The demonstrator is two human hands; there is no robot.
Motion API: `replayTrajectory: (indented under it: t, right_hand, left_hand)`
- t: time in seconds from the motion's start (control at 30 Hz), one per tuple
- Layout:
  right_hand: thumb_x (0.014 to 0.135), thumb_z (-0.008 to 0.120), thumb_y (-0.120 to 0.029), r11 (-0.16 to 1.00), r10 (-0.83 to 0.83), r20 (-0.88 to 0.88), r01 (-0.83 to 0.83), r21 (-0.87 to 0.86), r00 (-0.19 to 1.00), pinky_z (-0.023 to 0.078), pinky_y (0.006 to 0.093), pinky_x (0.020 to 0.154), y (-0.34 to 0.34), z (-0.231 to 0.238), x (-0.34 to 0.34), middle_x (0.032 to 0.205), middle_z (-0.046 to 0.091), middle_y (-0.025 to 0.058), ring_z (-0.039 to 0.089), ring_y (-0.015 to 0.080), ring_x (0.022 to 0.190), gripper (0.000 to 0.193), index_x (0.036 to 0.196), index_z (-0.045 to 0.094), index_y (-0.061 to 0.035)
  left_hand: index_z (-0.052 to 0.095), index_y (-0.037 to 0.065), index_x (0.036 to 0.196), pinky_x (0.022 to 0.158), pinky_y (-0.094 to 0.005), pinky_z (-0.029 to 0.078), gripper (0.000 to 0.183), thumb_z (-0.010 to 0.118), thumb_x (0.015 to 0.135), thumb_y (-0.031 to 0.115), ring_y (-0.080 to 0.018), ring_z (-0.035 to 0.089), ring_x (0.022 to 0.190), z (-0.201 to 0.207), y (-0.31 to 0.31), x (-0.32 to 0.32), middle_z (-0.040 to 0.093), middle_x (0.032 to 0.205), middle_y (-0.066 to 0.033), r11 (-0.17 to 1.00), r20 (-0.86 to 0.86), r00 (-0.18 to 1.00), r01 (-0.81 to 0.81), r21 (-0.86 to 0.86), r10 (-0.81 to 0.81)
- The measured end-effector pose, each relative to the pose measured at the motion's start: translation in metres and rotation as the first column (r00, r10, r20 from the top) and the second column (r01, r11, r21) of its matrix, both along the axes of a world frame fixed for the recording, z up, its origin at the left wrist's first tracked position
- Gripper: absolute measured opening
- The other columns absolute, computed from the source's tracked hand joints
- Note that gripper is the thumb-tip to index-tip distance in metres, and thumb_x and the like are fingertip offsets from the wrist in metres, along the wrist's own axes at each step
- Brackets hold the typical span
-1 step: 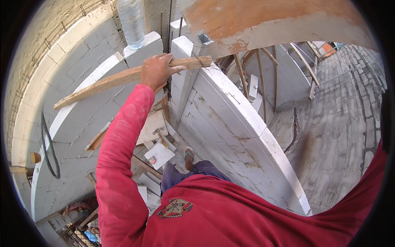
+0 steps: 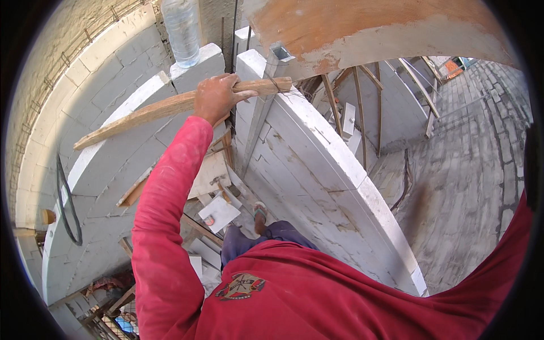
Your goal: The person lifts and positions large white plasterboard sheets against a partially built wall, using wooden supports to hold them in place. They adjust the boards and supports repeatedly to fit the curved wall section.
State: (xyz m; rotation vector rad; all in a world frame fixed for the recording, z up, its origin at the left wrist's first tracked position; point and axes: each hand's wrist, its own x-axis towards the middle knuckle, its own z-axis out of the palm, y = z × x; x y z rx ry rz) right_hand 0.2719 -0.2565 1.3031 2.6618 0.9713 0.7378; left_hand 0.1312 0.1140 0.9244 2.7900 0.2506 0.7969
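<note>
My left hand (image 2: pixel 217 97) grips a wooden board (image 2: pixel 144 116) from above, its fingers over the far edge and the thumb along the top. Slightly slanted, the board reaches from the left block wall (image 2: pixel 93 170) to the end of the middle block wall (image 2: pixel 317 130). Just right of the hand, a square metal tube (image 2: pixel 258 127) stands upright against the middle wall's end, and a thin wire crosses the board's tip. My right sleeve (image 2: pixel 498 266) runs out at the right rim; the right hand is out of sight.
A clear plastic bottle (image 2: pixel 181 34) stands on a block top beyond the board. A plastered panel (image 2: pixel 385 34) overhangs at upper right. A black cable loop (image 2: pixel 69 207) hangs over the left wall. Below lie white block pieces (image 2: pixel 219 213) and a hammer (image 2: pixel 222 187) near my foot.
</note>
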Motion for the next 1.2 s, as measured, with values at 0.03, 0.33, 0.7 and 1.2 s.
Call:
replayTrajectory:
  t: [0.03, 0.33, 0.7, 1.2]
  right_hand:
    - [0.099, 0.054, -0.067, 1.0, 0.003, -0.004, -0.003, -0.004, 1.0, 0.049, 0.0501, 0.098, 0.003, -0.003, 0.003, 0.13, 0.063, 0.029, 0.061, 0.0381, 0.114, 0.084, 0.135, 0.057, 0.0091]
    - [0.099, 0.054, -0.065, 0.999, 0.031, -0.04, -0.032, -0.014, 0.999, 0.049, 0.0499, 0.098, 0.027, -0.023, 0.021, 0.128, 0.063, 0.029, 0.062, 0.0379, 0.112, 0.082, 0.133, 0.058, 0.009]
    - [0.099, 0.054, -0.063, 0.997, 0.079, -0.067, -0.08, -0.016, 0.995, 0.05, 0.0497, 0.096, 0.056, -0.038, 0.031, 0.126, 0.064, 0.0289, 0.063, 0.0377, 0.111, 0.079, 0.13, 0.059, 0.0089]
    - [0.1, 0.055, -0.06, 0.994, 0.103, -0.105, -0.106, -0.028, 0.989, 0.05, 0.0494, 0.095, 0.083, -0.045, 0.041, 0.123, 0.065, 0.0289, 0.063, 0.0373, 0.108, 0.075, 0.127, 0.06, 0.0088]
  left_hand:
    - [0.073, 0.008, 0.083, 0.071, -0.0444, 0.057, 0.064, 0.074, 0.081, 0.071, -0.0322, 0.073, 0.077, 0.0, 0.0, 0.001, 0.074, 0.081, -0.0115, 1.0, -0.014, 1.0, -0.006, -0.01, 0.006]
    - [0.076, 0.008, 0.087, 0.071, -0.0446, 0.057, 0.062, 0.077, 0.08, 0.07, -0.0335, 0.073, 0.075, -0.001, 0.0, -0.001, 0.074, 0.081, -0.0114, 0.998, -0.008, 1.0, -0.004, -0.058, 0.003]
    - [0.076, 0.007, 0.091, 0.073, -0.0427, 0.058, 0.06, 0.078, 0.08, 0.066, -0.032, 0.074, 0.079, -0.003, -0.001, -0.002, 0.076, 0.087, -0.0102, 0.998, 0.0, 1.0, -0.009, -0.07, 0.009]
    - [0.078, 0.006, 0.091, 0.071, -0.0418, 0.057, 0.058, 0.08, 0.079, 0.063, -0.0296, 0.073, 0.076, -0.011, 0.003, 0.0, 0.073, 0.082, -0.007, 0.997, 0.086, 0.996, 0.025, -0.073, -0.019]
